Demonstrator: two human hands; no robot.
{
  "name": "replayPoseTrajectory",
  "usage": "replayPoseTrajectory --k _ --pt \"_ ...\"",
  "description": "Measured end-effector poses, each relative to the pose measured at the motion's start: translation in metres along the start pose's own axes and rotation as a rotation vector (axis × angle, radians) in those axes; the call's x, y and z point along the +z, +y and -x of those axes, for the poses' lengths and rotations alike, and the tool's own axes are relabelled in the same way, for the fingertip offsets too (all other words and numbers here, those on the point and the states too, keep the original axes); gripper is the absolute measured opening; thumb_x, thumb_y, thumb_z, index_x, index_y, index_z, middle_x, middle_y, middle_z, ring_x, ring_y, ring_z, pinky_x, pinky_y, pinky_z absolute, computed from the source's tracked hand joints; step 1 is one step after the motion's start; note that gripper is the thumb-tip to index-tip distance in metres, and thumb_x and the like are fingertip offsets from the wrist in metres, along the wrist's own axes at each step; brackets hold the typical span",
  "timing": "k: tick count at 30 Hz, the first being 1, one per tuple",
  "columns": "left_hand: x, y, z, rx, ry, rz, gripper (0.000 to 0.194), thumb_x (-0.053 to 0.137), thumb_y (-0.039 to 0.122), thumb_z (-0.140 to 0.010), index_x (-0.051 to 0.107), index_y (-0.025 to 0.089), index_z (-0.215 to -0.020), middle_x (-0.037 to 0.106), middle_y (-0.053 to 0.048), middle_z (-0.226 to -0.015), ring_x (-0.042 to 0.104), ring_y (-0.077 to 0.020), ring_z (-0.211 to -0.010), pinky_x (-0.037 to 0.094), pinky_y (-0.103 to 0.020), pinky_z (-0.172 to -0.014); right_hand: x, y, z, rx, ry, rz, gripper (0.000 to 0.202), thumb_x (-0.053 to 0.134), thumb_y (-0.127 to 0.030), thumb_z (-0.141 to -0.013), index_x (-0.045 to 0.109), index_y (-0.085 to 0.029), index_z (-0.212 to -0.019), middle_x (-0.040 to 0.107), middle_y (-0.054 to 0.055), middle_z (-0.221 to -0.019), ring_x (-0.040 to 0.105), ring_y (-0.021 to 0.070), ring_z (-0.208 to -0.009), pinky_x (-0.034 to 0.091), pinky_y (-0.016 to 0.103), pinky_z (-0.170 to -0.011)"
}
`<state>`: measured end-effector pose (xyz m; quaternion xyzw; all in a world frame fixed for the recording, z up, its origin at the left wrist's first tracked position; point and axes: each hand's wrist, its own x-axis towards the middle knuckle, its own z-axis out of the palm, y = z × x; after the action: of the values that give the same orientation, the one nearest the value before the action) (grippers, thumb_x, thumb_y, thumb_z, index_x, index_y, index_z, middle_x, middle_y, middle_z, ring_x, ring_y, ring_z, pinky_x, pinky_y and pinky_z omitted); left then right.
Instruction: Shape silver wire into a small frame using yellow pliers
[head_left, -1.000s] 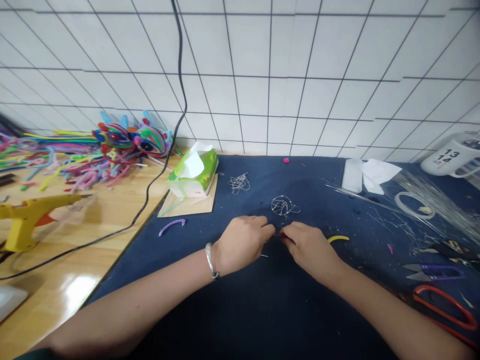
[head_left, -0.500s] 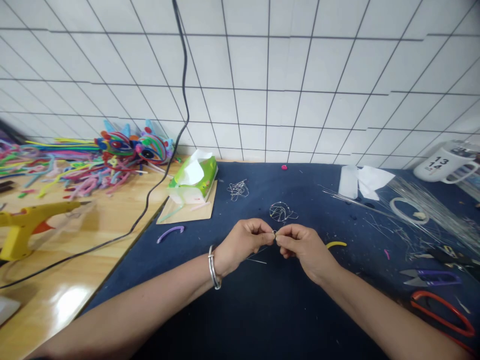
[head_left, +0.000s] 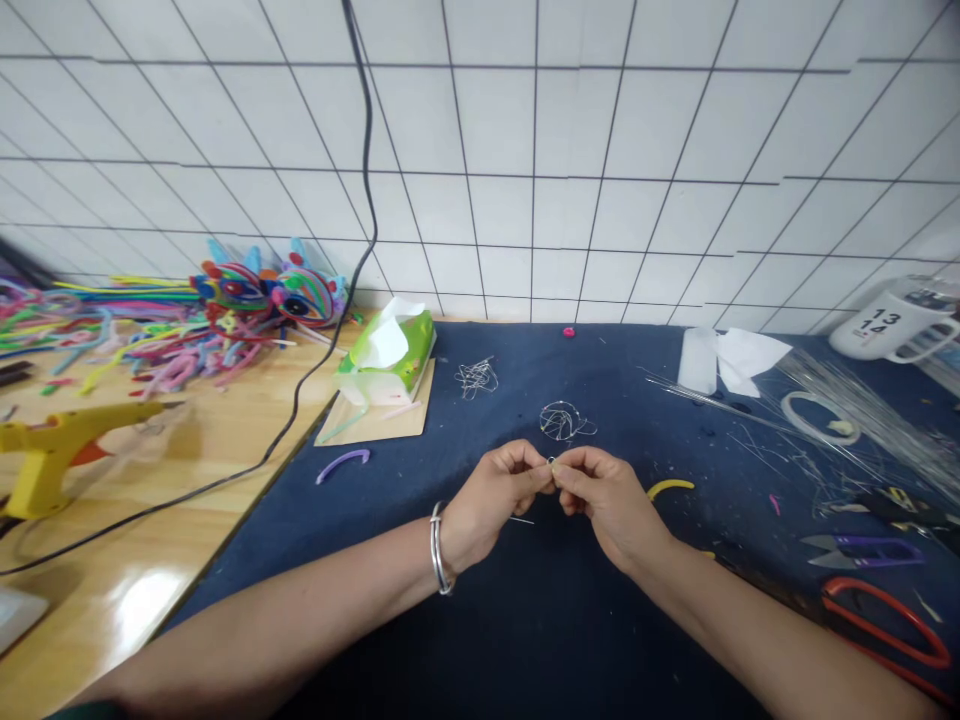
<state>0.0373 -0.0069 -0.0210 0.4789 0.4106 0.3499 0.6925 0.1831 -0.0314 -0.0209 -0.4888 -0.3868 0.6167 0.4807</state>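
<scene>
Left hand: my left hand [head_left: 501,495] pinches a small, round, silver-coloured wire loop [head_left: 552,461] between thumb and index finger; silver metal bangle [head_left: 439,550] on the wrist.
Right hand: my right hand [head_left: 604,495] pinches the same loop from the opposite side; fingertips of both hands meet.
Loop position: just below the centre of the frame, above the dark blue work surface [head_left: 487,640].
Straight wire: one thin, silver-coloured length [head_left: 523,520] shows beside my left hand; whether it joins the loop, I cannot tell.
Wire bundles: a rounded, silver-coloured wire coil [head_left: 562,422] lies just beyond my fingertips; a loose, silver-coloured wire tangle [head_left: 477,378] lies farther up and left.
Curved strips: purple [head_left: 343,463], left of my left hand; yellow [head_left: 671,485], beside my right hand.
Cutting tools: purple-handled metal snips [head_left: 862,550] and red-orange looped handles [head_left: 889,615], lower right.
Tissue pack: green-and-white soft plastic pack [head_left: 394,350], left of centre, on a flat tan sheet [head_left: 375,425].
</scene>
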Motion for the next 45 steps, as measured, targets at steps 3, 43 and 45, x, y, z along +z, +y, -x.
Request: replayPoseTrajectory --k 3,43,45 --pt "0.002 -0.001 0.001 0.029 0.002 0.0 0.017 0.059 0.028 -0.076 0.05 0.014 -0.07 0.053 0.003 -0.062 0.036 -0.004 -0.046 0.024 -0.018 -0.044 0.001 0.0 0.001 0.004 0.002 -0.036 0.014 0.064 -0.029 -0.07 0.058 -0.017 -0.073 0.054 -0.003 -0.06 0.046 0.0071 -0.051 0.036 0.022 -0.05" --pt "-0.077 0.035 -0.031 0.239 -0.138 -1.57 0.017 0.05 0.035 -0.08 0.06 0.022 -0.078 0.06 -0.001 -0.065 0.053 -0.0152 -0.059 0.024 -0.023 -0.049 -0.002 0.011 -0.007 -0.664 -0.33 1.413 0.013 0.042 -0.01 -0.083 0.052 -0.016 -0.077 0.05 0.006 -0.081 0.045 0.0173 -0.079 0.037 0.033 -0.072" --pt "-0.078 0.035 -0.032 0.24 -0.113 -1.607 0.016 0.051 0.036 -0.079 0.058 0.021 -0.08 0.061 -0.001 -0.067 0.055 -0.0163 -0.061 0.025 -0.023 -0.049 -0.004 0.009 -0.007 -0.655 -0.337 1.423 0.014 0.04 -0.01 -0.084 0.051 -0.016 -0.078 0.05 0.006 -0.081 0.045 0.0168 -0.077 0.037 0.033 -0.072"
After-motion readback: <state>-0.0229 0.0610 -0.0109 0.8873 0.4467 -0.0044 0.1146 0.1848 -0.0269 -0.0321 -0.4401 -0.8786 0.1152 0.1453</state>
